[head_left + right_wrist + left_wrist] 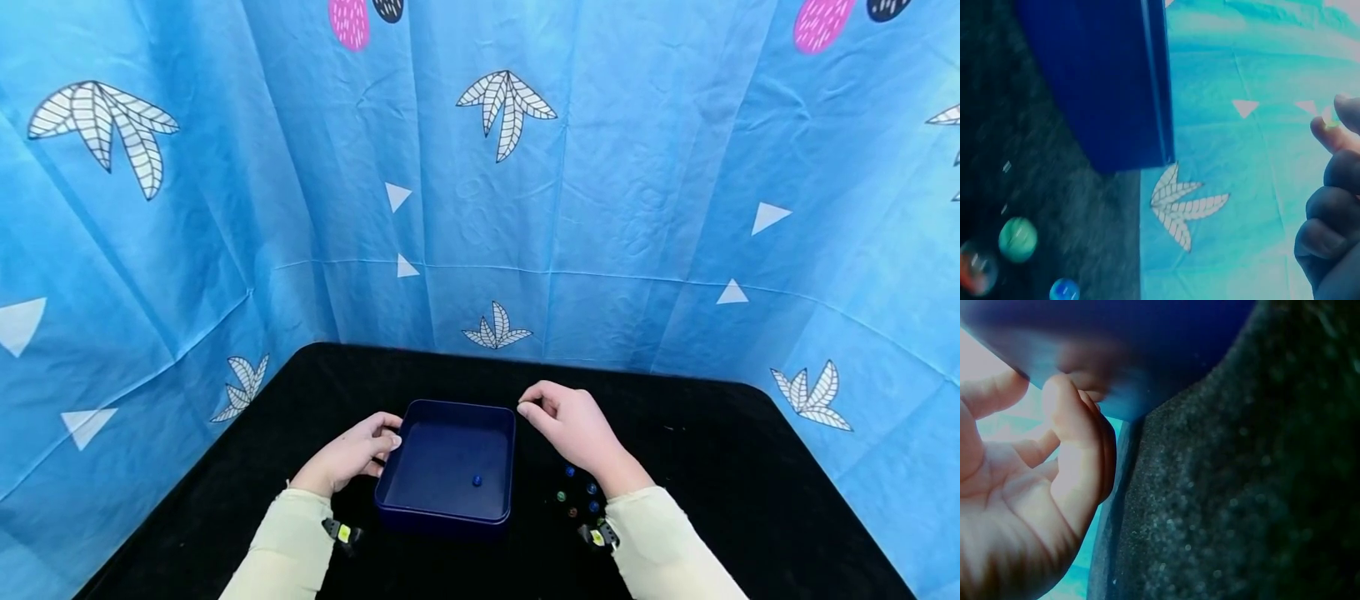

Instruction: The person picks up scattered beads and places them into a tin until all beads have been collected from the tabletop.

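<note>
A dark blue square tray [450, 433] with upright walls stands on the black table, a blue marble [477, 481] lying on its floor. At the tray's left wall, my left hand [352, 454] grips the edge, thumb at the rim; the left wrist view shows its fingers against the tray side [1147, 356]. My right hand [573, 425] is raised just beyond the tray's right side. Thumb and forefinger pinch a small, clear yellowish marble [1330, 119], while the other fingers curl in. In the head view that marble is hidden.
Several glass marbles lie on the black cloth right of the tray, under my right forearm, among them a green marble [1018, 239], an orange-streaked marble [977, 269] and a blue marble [1064, 290]. A blue patterned curtain [630, 167] hangs around the table.
</note>
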Demonstrator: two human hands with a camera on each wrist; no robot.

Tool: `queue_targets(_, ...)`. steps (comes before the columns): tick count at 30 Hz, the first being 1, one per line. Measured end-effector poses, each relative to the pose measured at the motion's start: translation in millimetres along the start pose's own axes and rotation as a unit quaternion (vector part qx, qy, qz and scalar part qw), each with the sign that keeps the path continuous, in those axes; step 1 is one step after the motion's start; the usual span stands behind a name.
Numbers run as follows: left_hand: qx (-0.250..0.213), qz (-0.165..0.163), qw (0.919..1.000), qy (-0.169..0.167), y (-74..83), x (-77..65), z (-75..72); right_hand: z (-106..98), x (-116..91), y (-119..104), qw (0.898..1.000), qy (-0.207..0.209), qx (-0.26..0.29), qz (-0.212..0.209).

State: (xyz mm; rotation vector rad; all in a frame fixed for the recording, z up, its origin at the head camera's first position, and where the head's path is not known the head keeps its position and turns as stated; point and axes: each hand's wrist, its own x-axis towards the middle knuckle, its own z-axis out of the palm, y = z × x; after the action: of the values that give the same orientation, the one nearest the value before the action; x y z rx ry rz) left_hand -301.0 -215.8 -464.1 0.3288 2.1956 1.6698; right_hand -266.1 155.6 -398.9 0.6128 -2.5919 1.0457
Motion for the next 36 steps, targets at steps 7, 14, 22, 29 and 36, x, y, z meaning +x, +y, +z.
queue_targets(7, -0.001, 0.000, 1.0000, -0.004, 1.0, 2.7, 1.9, 5, 14, -13, 1.000, 0.004, -0.016, -0.019)
queue_targets(14, -0.005, 0.001, 1.0000, -0.005, 0.1, 3.6, 1.4, 3, 25, -27, 0.998, 0.002, -0.033, -0.045)
queue_targets(22, -0.009, 0.002, 0.9999, -0.006, -2.4, 4.4, 2.3, 4, 30, -33, 0.999, -0.014, -0.044, -0.020)
queue_targets(29, -0.008, 0.006, 0.9999, -0.005, -4.3, 2.8, 0.9, 4, 27, -29, 0.999, -0.011, -0.041, -0.017)
queue_targets(36, -0.009, 0.005, 0.9999, -0.003, -4.0, 2.1, -0.1, 0, 21, -19, 0.999, 0.000, -0.038, -0.015)
